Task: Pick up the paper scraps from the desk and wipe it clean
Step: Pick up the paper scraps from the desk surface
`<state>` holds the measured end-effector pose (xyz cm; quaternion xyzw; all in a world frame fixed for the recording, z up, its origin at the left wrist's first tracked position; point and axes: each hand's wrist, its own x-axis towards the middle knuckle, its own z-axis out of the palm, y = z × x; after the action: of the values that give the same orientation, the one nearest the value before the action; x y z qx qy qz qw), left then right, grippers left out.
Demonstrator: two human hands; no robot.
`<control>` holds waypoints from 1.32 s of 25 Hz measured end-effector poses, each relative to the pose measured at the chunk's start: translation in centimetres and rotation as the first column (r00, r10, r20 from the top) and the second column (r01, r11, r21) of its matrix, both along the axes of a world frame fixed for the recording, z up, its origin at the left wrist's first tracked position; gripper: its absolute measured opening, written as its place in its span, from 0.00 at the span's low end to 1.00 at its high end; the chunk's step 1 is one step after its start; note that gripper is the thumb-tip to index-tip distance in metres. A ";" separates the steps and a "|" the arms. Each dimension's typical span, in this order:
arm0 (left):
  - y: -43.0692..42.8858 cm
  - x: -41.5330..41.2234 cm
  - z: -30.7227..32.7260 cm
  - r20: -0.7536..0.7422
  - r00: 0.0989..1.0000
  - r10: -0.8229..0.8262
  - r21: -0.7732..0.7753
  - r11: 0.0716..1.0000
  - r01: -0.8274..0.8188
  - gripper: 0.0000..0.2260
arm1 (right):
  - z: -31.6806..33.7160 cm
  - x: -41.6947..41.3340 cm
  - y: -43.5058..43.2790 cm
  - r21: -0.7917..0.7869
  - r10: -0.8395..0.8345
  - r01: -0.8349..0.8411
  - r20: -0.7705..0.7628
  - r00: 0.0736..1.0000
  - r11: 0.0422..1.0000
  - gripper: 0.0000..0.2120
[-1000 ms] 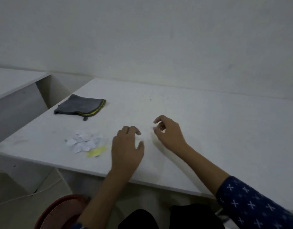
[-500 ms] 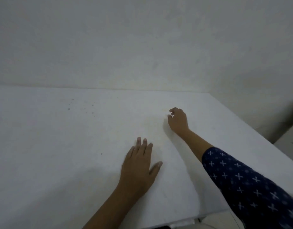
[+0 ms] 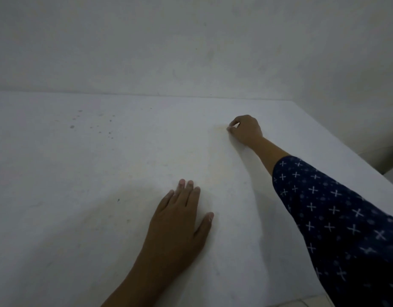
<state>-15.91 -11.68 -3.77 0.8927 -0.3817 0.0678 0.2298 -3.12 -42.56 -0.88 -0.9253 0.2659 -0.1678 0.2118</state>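
The white desk (image 3: 85,196) fills the view. My left hand (image 3: 178,222) lies flat on it, palm down, near the front, holding nothing. My right hand (image 3: 245,129) reaches far across the desk in a dark blue patterned sleeve (image 3: 337,213). Its thumb and forefinger are pinched together at the desk surface beside a faint yellowish mark (image 3: 217,128). Whether a paper scrap sits between the fingertips is too small to tell. No pile of scraps and no cloth is in view.
Small dark specks (image 3: 91,124) dot the desk at the back left. A plain wall (image 3: 191,45) runs along the desk's far edge. The desk's right edge (image 3: 355,156) slants down to the right, with floor beyond it.
The view swung right, so the scrap pile and grey cloth left the frame. My right hand reached farther across the desk. My left hand flattened onto the surface.
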 end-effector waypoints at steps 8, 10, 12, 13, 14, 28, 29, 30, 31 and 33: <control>0.0 0.3 -0.3 0.028 0.999 0.017 0.082 0.996 -0.020 0.29 | 0.5 1.4 -0.2 -0.010 -0.016 0.016 -0.072 0.997 1.000 0.08; 0.0 0.3 -0.2 0.015 1.000 0.016 0.081 0.997 -0.018 0.29 | 0.7 1.5 -0.2 -0.014 -0.010 0.008 -0.105 0.994 1.000 0.07; 0.0 0.3 -0.3 0.016 1.000 0.022 0.066 0.998 -0.023 0.29 | 0.8 1.5 -0.2 -0.012 -0.012 0.010 -0.131 0.991 1.000 0.08; 0.0 0.4 -0.3 0.030 0.999 0.026 0.073 0.997 -0.029 0.29 | 0.7 1.6 -0.1 -0.017 -0.021 0.019 -0.135 0.991 1.000 0.08; 0.0 0.3 -0.2 0.038 0.999 0.025 0.091 0.995 -0.028 0.28 | 0.6 1.6 -0.1 -0.025 -0.032 0.029 -0.134 0.990 0.999 0.09; 0.3 0.3 -0.3 0.041 0.999 0.022 0.097 0.995 -0.026 0.27 | 0.0 0.7 -0.7 0.006 0.048 -0.048 0.002 0.999 0.999 0.07; 0.2 0.4 -0.4 0.047 0.999 0.026 0.108 0.994 -0.031 0.27 | -0.1 0.7 -0.8 0.004 0.066 -0.066 -0.002 0.998 0.998 0.07; 0.2 0.4 -0.4 0.052 0.998 0.027 0.118 0.992 -0.033 0.27 | -0.1 0.6 -1.0 0.003 0.083 -0.083 -0.011 0.996 0.997 0.07; 0.1 0.4 -0.3 0.063 0.998 0.028 0.131 0.991 -0.036 0.26 | -0.2 0.5 -1.1 0.009 0.099 -0.098 -0.021 0.995 0.995 0.08; 0.0 0.6 -0.5 0.087 0.996 0.031 0.138 0.989 -0.042 0.26 | -0.3 0.3 -1.4 0.049 0.098 -0.098 -0.009 0.995 0.994 0.08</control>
<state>-15.36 -11.65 -4.23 0.9098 -0.3785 0.0826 0.1490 -2.78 -43.93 -1.15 -0.9328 0.2253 -0.1455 0.2406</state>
